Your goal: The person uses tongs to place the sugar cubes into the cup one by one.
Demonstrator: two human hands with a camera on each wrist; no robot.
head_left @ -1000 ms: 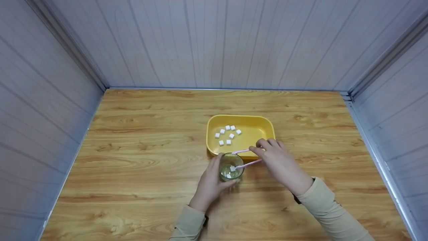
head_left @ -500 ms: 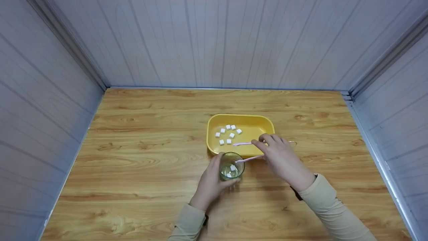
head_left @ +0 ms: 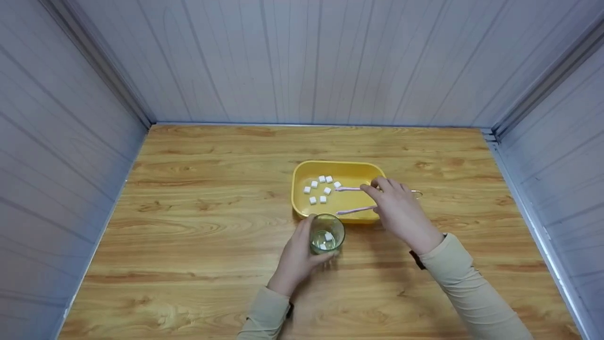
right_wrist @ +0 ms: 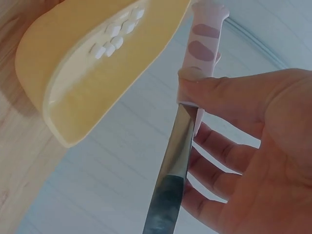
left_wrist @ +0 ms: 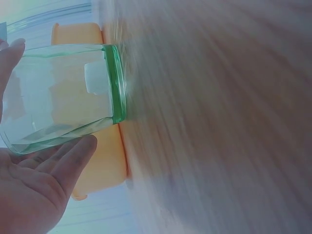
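Observation:
My left hand (head_left: 295,257) holds a green-tinted glass (head_left: 338,236) between thumb and fingers near the front of the yellow tray. The glass stands upright on the table; two white sugar cubes (head_left: 328,236) lie at its bottom. In the left wrist view the glass (left_wrist: 58,92) appears sideways with a cube (left_wrist: 96,77) near its base. My right hand (head_left: 396,208) grips metal tongs with pink ends (head_left: 356,210) over the tray, their two arms spread and nothing between them. In the right wrist view, thumb and fingers pinch the tongs (right_wrist: 200,51).
Several sugar cubes (head_left: 322,199) lie in the left part of the yellow tray (head_left: 296,182), one tong tip close to the rightmost. The tray rests on a wood-grain table (head_left: 212,226) with pale panel walls (head_left: 306,61) behind and at both sides.
My right hand has moved the tongs away from the glass, up and slightly right, until both tips are over the tray. The left hand and glass have stayed in place.

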